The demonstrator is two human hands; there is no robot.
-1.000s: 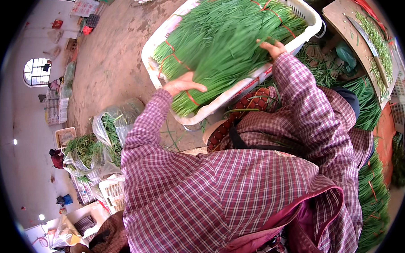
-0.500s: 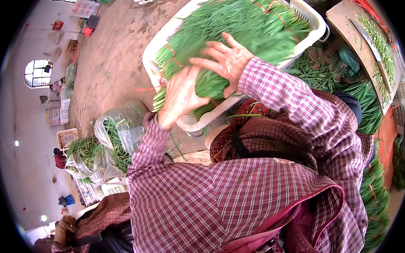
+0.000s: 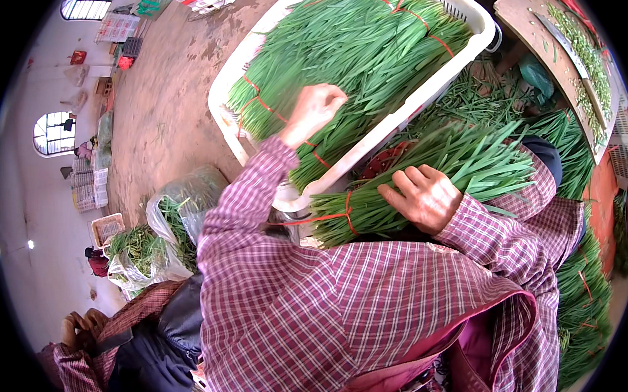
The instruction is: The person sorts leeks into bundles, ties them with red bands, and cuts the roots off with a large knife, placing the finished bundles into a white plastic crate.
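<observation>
A white plastic crate (image 3: 464, 63) in front of me is filled with green garlic chives (image 3: 380, 70) in bundles tied with red bands. My left hand (image 3: 313, 113) is over the crate's near left part, its fingers curled closed. Whether leaves are caught in them is hidden, though green is blurred beside the hand. Across my lap, outside the crate, lies a bundle of garlic chives (image 3: 491, 161). A red tie (image 3: 350, 214) circles its pale stem end, with a loose tail to the left. My right hand (image 3: 424, 198) grips this bundle near its middle, thumb and fingers bent over the leaves.
At the far right, a board (image 3: 534, 45) carries a long knife (image 3: 565, 49) and chopped green bits. More tied chives (image 3: 583, 309) lie at my right. Left of me stand a clear plastic bag of greens (image 3: 178, 212) and another person (image 3: 147, 328).
My right hand has come from the crate down to my lap, where a tied bundle now lies under it. My left hand has lifted slightly rightward, its fingers now curled.
</observation>
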